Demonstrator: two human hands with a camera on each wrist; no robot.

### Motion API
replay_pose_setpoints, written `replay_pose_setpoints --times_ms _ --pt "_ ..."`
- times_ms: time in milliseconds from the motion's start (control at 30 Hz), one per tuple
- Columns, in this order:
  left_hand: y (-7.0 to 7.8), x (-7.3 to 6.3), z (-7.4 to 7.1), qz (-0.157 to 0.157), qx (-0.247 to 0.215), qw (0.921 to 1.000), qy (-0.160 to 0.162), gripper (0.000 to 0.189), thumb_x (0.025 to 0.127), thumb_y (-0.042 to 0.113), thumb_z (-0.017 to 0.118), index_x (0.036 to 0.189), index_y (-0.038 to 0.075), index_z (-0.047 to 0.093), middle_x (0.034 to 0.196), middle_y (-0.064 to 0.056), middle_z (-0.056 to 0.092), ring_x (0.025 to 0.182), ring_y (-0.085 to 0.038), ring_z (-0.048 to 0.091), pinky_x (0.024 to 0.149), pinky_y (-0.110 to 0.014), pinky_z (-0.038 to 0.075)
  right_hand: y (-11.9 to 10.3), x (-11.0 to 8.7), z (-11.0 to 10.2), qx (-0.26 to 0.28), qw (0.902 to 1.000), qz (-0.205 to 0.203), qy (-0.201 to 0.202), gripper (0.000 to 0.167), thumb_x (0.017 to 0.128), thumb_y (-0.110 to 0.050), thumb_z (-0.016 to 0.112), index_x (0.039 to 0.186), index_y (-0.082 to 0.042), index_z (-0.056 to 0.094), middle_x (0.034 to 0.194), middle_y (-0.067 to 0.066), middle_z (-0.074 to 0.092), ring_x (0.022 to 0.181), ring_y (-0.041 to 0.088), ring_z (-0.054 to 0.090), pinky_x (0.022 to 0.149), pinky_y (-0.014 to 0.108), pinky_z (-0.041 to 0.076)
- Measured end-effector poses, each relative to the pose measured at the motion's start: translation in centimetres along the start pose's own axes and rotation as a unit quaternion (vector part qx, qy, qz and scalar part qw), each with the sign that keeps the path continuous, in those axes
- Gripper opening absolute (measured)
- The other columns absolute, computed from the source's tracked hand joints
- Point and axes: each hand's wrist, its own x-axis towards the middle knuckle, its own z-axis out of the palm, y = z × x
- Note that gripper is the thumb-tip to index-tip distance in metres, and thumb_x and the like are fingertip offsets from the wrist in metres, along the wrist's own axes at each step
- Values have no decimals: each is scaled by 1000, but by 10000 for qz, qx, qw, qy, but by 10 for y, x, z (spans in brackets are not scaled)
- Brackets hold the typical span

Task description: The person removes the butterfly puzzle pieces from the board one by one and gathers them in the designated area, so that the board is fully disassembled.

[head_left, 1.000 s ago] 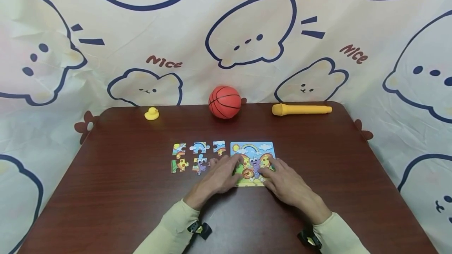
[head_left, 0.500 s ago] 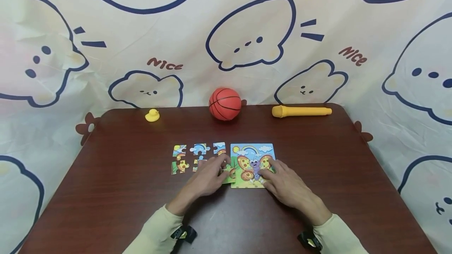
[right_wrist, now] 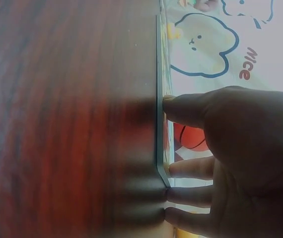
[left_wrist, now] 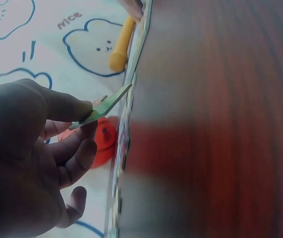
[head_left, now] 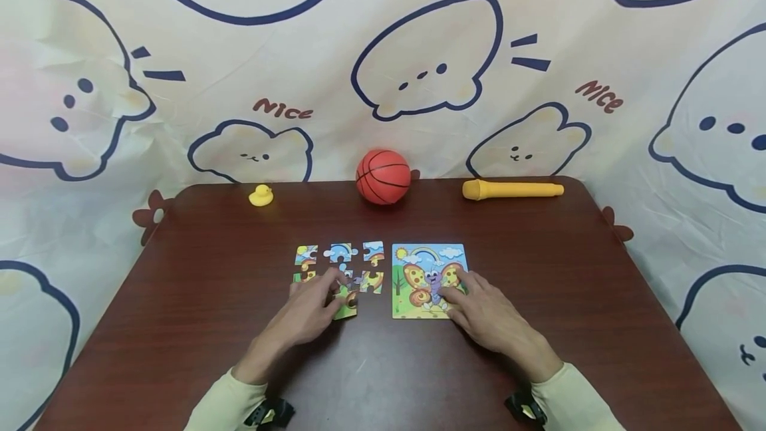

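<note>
My left hand (head_left: 306, 309) pinches a green puzzle piece (head_left: 346, 308) between thumb and fingers. In the left wrist view the piece (left_wrist: 106, 105) is tilted, raised over the tabletop. Behind that hand lie several loose jigsaw pieces (head_left: 374, 251) in two spaced rows; those nearest the hand are partly covered by it. To their right lies a square butterfly picture board (head_left: 407, 261) with a rainbow and a sun. My right hand (head_left: 491, 311) rests at the board's right side, thumb on its face, the other fingers spread around its edge.
Along the back edge of the brown table (head_left: 383, 378) stand a yellow rubber duck (head_left: 260, 195), a small red basketball (head_left: 383, 177) and a yellow toy microphone (head_left: 512, 189). A printed cloth (head_left: 335, 72) hangs behind the table.
My left hand has moved left from the picture board, carrying the green puzzle piece to the front of the loose pieces. The right hand stays on the board.
</note>
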Motion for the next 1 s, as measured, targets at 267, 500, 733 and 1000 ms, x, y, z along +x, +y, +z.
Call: replay_pose_setpoints --times_ms 267,500,733,1000 --pt "-19 -9 -8 -215 42 9997 -86 21 90 20 68 107 21 56 84 9 61 77 -8 54 74 -36 24 0 0 0 57 10000 -4 -50 35 96 -31 59 130 -25 59 149 19 41 135 44 40 101 61 39" --pt "-37 -18 -17 -464 210 9986 -168 21 90 21 68 108 20 57 83 7 60 80 -10 53 74 -38 25 0 1 -1 48 9999 -5 -111 35 95 -31 59 130 -24 59 151 19 39 136 45 39 101 62 39" --pt "-51 -24 -23 -612 286 9976 -128 22 89 21 68 109 18 58 84 7 59 85 -15 51 73 -39 23 0 0 -2 58 10000 -39 -49 34 95 -30 60 129 -23 59 150 18 41 135 44 41 101 61 39" --pt "-55 -26 -27 -582 381 9973 -232 21 91 23 67 110 18 59 87 7 57 91 -16 52 72 -39 23 1 0 0 37 10000 -54 -4 33 95 -31 60 128 -24 60 149 18 42 134 43 42 100 61 40"
